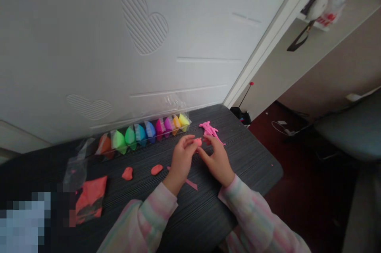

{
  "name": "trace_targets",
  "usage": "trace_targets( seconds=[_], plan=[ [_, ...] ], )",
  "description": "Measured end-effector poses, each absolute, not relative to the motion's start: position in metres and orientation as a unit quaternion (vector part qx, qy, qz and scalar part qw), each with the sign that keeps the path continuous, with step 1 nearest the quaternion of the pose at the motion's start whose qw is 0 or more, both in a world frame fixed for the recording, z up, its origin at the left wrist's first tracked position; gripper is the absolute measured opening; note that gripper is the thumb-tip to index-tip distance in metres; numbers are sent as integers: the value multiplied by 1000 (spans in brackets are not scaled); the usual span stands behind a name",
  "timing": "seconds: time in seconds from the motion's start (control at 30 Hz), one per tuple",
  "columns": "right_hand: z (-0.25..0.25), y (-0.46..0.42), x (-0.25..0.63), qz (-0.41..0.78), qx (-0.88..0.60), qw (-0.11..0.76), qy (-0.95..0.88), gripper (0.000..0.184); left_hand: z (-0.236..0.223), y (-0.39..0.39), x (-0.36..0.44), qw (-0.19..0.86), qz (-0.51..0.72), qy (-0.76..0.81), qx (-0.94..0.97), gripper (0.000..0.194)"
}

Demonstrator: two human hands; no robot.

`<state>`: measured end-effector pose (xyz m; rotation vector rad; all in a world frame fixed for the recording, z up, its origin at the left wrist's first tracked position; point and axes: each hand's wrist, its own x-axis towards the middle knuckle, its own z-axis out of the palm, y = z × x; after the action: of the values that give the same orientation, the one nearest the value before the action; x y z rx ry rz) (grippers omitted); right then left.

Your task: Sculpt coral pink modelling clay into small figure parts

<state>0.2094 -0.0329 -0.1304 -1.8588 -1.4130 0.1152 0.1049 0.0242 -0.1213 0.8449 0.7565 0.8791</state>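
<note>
Pinching a small coral lump (198,142) between thumb and fingers, our left hand (182,157) is held narrow above the dark table (253,153). Our right hand (218,161) curves in from the other side, thumb and forefinger a small span apart at the lump; we cannot tell whether it also grips. The lump sits between the two hands, at their fingertips.

Just beyond the right fingers we record pink tools (210,129) lying on the table, partly hidden by that hand. A flat pink strip (191,184) passes beneath the left wrist, one end showing on either side. Left of the left hand we note an oval coral piece (156,170), near, and further left an irregular coral piece (127,173). Well apart from both hands, beyond those pieces to the left, lies a coral packet (97,191). Ahead and left of the hands we find a row of coloured packets (130,137) in clear packaging (176,103), set along the white panel (74,38).
</note>
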Motion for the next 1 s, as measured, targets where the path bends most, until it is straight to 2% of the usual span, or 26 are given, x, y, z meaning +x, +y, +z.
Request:
trace_targets(
  seconds=[0.33,0.47,0.7,1.0],
  plan=[
    [-138,-25,211,4,-739,331,-587,17,-142,30,107,726,412,369,408,30],
    [-135,-11,222,-37,-753,288,-590,17,-148,34,105,694,445,390,410,30],
    [-142,18,237,-106,-770,204,-595,22,-155,40,105,661,461,406,431,20],
    [-146,18,236,-130,-777,166,-593,24,-161,42,105,650,458,413,444,18]
  ],
)
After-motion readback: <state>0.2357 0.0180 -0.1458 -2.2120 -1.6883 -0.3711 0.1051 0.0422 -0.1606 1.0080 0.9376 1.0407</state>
